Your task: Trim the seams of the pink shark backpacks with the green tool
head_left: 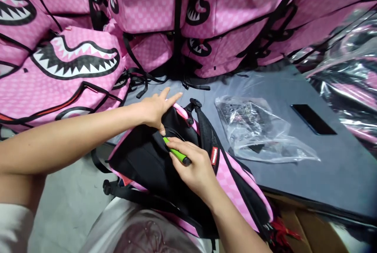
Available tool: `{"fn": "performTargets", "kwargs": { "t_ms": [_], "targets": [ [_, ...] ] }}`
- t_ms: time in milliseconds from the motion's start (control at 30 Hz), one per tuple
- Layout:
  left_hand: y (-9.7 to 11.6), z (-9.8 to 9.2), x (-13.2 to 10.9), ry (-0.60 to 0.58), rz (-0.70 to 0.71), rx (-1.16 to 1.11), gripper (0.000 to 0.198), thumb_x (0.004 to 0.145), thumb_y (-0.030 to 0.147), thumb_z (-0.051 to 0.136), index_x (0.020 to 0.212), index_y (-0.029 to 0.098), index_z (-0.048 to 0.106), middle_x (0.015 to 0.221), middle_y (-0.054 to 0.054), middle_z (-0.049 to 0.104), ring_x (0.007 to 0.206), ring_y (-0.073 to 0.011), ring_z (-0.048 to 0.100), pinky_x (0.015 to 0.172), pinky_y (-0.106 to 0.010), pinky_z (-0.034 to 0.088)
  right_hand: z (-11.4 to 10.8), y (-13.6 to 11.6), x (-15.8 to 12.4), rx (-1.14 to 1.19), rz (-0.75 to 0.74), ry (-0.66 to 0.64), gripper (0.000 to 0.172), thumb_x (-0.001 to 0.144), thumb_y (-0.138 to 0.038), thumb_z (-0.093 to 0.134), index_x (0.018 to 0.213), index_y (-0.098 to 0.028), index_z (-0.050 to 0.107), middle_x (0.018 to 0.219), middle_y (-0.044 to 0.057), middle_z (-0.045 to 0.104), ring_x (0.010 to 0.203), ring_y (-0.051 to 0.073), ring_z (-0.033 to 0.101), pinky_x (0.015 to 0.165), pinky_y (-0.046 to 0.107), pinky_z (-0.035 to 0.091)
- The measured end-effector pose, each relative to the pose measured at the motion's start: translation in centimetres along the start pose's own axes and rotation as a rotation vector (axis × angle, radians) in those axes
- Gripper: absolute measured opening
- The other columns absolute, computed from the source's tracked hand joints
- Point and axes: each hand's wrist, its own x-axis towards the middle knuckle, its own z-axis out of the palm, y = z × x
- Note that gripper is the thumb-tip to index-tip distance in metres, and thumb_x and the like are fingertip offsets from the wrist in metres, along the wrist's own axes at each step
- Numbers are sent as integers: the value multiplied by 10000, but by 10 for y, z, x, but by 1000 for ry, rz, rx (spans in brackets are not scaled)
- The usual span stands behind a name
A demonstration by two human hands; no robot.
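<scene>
A pink-and-black backpack [141, 158] lies tilted at the table's near edge and against the person's lap, black lining or back panel facing up. My left hand [154, 108] rests on its upper part beside the pink-edged top handle [181, 111]. Its fingers are spread, with the thumb pressed down on the black fabric. My right hand [194, 166] is closed around a slim bright green tool with a black end [178, 154]. The tool's far tip meets the black fabric close to my left thumb; its working end is hidden, so its exact kind is unclear.
Pink checkered backpacks with shark-mouth prints [76, 58] are piled at the back and left. On the grey table [294, 174] lie a clear plastic bag [253, 127] with dark contents and a dark phone [312, 119]. Plastic-wrapped goods [350, 84] stand at right.
</scene>
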Motion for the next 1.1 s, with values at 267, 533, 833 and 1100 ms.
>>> {"fn": "performTargets", "kwargs": {
  "t_ms": [267,533,833,1100],
  "targets": [
    [14,5,4,27,-76,158,1519,539,374,932,1549,256,-196,1643,-226,-89,1360,-433,414,996,-469,495,0,4,-7,39,-2,31,310,853,-81,565,1086,-228,706,1147,45,734,1027,207,698,906,370,568],
    [12,12,-5,116,-65,205,1441,586,334,904,1558,222,-154,1571,-245,223,1233,-387,542,933,-426,518,-2,5,-7,47,7,25,290,842,-103,592,1067,-239,714,1091,29,749,939,205,710,856,363,574],
    [-5,19,-14,176,49,18,1117,778,232,728,1572,281,-56,1659,-174,-29,1349,-318,497,985,-342,493,-2,16,-5,-130,-30,110,249,888,-174,575,1100,-227,695,1133,54,739,993,221,708,874,369,579],
    [-5,12,-17,74,-1,-146,1074,778,118,669,1573,309,-28,1659,-182,-22,1389,-295,462,1009,-319,471,2,5,2,-290,-37,168,212,904,-256,634,1103,-246,706,1040,35,763,906,217,698,791,356,568]
  ]
}}
